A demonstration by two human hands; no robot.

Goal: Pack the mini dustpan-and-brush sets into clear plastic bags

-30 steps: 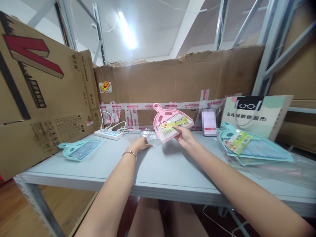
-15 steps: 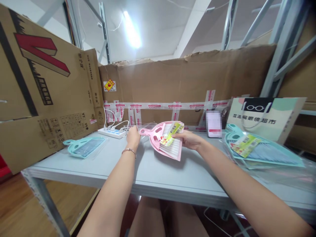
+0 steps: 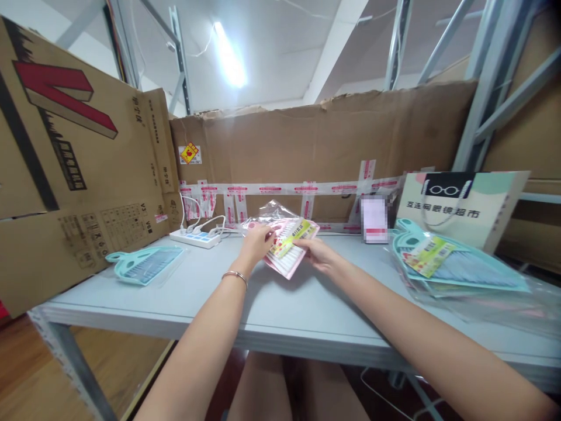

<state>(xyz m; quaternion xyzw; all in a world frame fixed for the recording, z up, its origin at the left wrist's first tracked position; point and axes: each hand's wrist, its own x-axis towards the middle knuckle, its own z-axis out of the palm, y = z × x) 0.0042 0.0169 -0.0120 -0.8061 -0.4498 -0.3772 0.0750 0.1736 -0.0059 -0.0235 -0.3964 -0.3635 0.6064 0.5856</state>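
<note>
A pink dustpan with a white-bristled brush (image 3: pixel 286 264) is held above the middle of the table, with a yellow-green label (image 3: pixel 293 237) across it. My right hand (image 3: pixel 316 252) grips its right edge, fingers over the label. At its left side my left hand (image 3: pixel 259 240) is closed, its fingers curled at the clear plastic wrapping (image 3: pixel 272 211) that stands up behind the dustpan. The handle end is hidden by that hand and the plastic. What exactly the left fingertips pinch is too small to tell.
On the left lie a teal dustpan set (image 3: pixel 146 266) and a white power strip (image 3: pixel 197 236) with cables. To the right are more wrapped teal sets (image 3: pixel 473 269), a phone (image 3: pixel 374 219) and a paper bag (image 3: pixel 499 204). Cardboard (image 3: pixel 263 146) walls the back of the grey table (image 3: pixel 193 310).
My left hand has moved right, onto the dustpan's left side. The dustpan has shifted slightly left and turned, and clear plastic now shows bunched behind it.
</note>
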